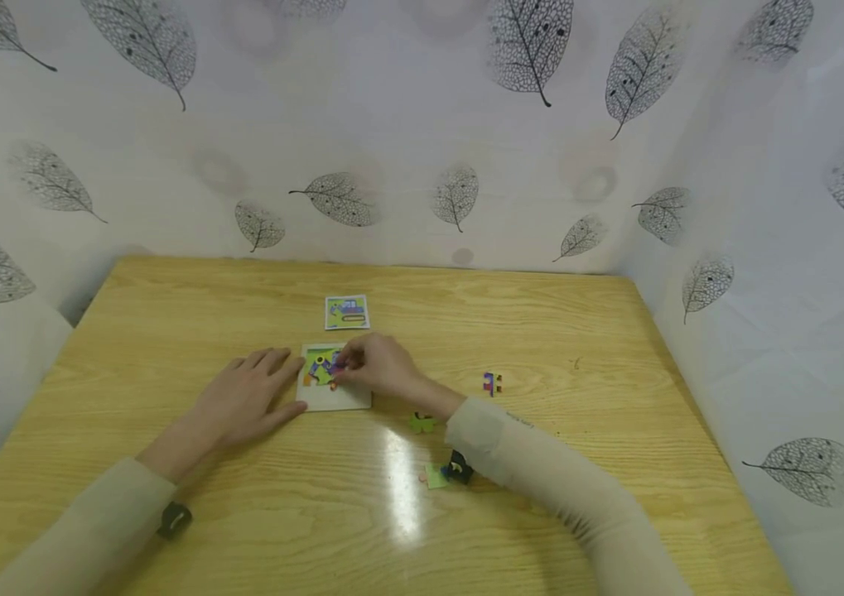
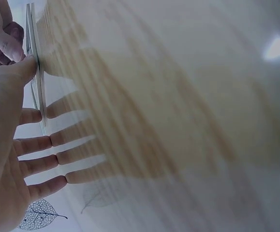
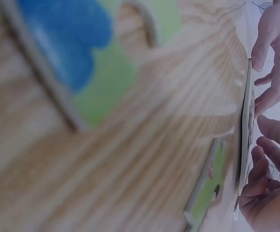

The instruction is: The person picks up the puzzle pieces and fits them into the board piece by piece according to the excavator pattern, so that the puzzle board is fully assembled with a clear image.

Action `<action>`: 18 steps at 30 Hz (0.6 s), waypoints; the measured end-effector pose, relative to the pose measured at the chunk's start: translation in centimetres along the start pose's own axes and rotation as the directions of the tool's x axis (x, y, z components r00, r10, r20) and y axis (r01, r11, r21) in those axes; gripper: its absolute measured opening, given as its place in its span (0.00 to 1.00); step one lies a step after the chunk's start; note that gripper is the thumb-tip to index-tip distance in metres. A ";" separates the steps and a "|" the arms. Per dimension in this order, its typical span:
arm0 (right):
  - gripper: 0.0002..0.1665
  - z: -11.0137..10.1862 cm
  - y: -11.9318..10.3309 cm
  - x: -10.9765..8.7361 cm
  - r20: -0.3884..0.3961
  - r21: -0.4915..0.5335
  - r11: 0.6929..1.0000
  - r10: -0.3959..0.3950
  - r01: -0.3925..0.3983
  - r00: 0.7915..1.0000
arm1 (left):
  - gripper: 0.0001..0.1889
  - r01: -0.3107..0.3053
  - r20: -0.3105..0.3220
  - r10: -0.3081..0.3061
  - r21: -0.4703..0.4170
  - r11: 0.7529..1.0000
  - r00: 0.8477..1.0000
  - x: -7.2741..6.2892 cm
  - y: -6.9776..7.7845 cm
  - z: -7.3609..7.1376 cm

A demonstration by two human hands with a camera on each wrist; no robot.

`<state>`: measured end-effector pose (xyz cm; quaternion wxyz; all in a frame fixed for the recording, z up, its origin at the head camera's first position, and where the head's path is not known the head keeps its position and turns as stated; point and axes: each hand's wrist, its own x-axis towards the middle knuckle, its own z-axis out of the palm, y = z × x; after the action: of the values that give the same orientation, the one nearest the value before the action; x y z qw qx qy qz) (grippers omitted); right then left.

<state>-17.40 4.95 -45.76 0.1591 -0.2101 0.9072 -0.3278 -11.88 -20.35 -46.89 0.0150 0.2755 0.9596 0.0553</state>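
Observation:
A small jigsaw puzzle board (image 1: pixel 335 401) lies on the table, its upper part filled with green, purple and yellow pieces and its lower strip bare. My left hand (image 1: pixel 243 401) rests at the left side of the board, fingers spread, thumb and forefinger right at the edge. Over the board's upper right part, my right hand (image 1: pixel 384 364) pinches a purple puzzle piece (image 1: pixel 340 362) between thumb and fingers, mostly hidden by them. In the right wrist view, the right hand (image 3: pixel 270 179) has curled fingers close over the board's edge.
A picture card (image 1: pixel 347 313) of a purple digger lies beyond the board. Loose puzzle pieces lie to the right: a purple-and-yellow piece (image 1: pixel 492 383), a green piece (image 1: pixel 422 424) by the right wrist, and a pale green piece (image 1: pixel 435 476) nearer me. A leaf-print curtain (image 1: pixel 392 124) hangs behind the table.

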 end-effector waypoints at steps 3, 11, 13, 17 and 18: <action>0.20 0.0 -0.2 0.0 0.026 -0.048 0.999 -0.025 0.026 0.999 | 0.39 -0.002 -0.001 0.002 0.001 1.000 1.000 0.0 -0.1 0.1; 0.23 0.2 -0.3 0.3 0.047 -0.090 0.996 -0.016 0.020 0.999 | 0.40 0.001 0.008 -0.002 0.003 1.000 1.000 0.0 -0.2 0.0; 0.23 0.3 -0.3 0.4 0.045 -0.105 0.994 -0.022 0.026 0.999 | 0.39 0.002 0.011 -0.002 0.002 1.000 1.000 -0.1 -0.2 -0.1; 0.23 0.4 -0.1 0.5 0.043 -0.112 0.993 -0.028 0.033 0.999 | 0.39 0.003 0.014 -0.003 -0.001 1.000 1.000 -0.1 -0.1 -0.2; 0.24 0.4 -0.1 0.5 0.044 -0.114 0.993 -0.029 0.033 0.999 | 0.39 0.002 0.012 -0.002 -0.001 1.000 1.000 -0.1 -0.1 -0.2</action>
<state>-17.64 4.38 -46.09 0.1607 -0.2398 0.9176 -0.2732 -11.85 -20.49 -46.68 0.0209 0.2749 0.9597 0.0542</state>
